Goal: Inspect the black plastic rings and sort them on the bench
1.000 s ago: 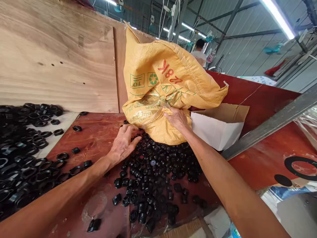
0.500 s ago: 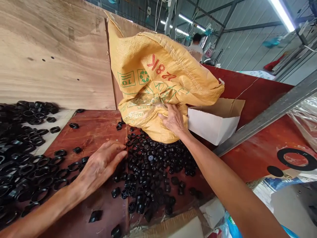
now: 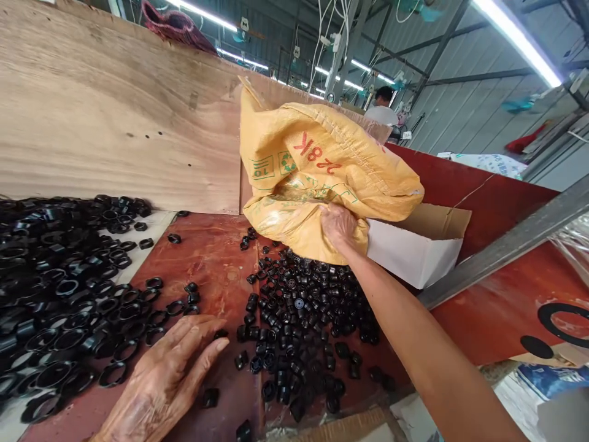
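A yellow woven sack [image 3: 317, 178] with red and green print lies tipped on the red board [image 3: 207, 258], its mouth over a pile of small black plastic caps [image 3: 304, 313]. My right hand [image 3: 339, 224] is closed on the sack's lower edge, fingers gripping the cloth. My left hand [image 3: 170, 374] lies flat on the board near the front edge, fingers stretched out and holding nothing, between the cap pile and a spread of black rings [image 3: 64, 288] on the left.
A plywood wall [image 3: 115, 123] rises behind the board. A white cardboard box [image 3: 418, 245] stands right of the sack, beside a grey metal bar [image 3: 506, 245]. A person [image 3: 384, 105] stands far behind. A black ring and disc [image 3: 552, 319] lie at right.
My left hand has drawn back from the sack's mouth toward the front edge and now rests flat. My right hand stays gripping the sack.
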Tool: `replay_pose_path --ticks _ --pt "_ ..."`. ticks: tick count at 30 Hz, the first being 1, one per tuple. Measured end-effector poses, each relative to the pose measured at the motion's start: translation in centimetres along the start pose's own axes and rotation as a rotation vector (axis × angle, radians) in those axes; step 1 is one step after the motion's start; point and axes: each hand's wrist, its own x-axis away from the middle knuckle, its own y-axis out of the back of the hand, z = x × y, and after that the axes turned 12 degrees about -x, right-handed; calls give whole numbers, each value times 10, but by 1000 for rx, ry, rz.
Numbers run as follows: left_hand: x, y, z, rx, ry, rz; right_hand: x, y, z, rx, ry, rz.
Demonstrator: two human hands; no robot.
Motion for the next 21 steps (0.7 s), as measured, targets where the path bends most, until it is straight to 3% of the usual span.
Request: replay_pose_path --ticks 3,6,11,17,19,21 --pt "-5 6 10 -3 -34 43 -18 -1 -6 21 -120 -4" --pt "-10 9 16 4 23 76 -15 -12 -6 36 -111 13" --pt "-13 9 17 -14 43 72 10 -24 16 39 60 -29" --pt "-16 3 24 -123 -58 70 38 -32 65 -11 480 -15" --pt "-18 0 29 -171 -79 85 40 -41 77 9 500 -27" --pt "-18 -3 36 -225 -83 108 35 -50 84 13 418 -12"
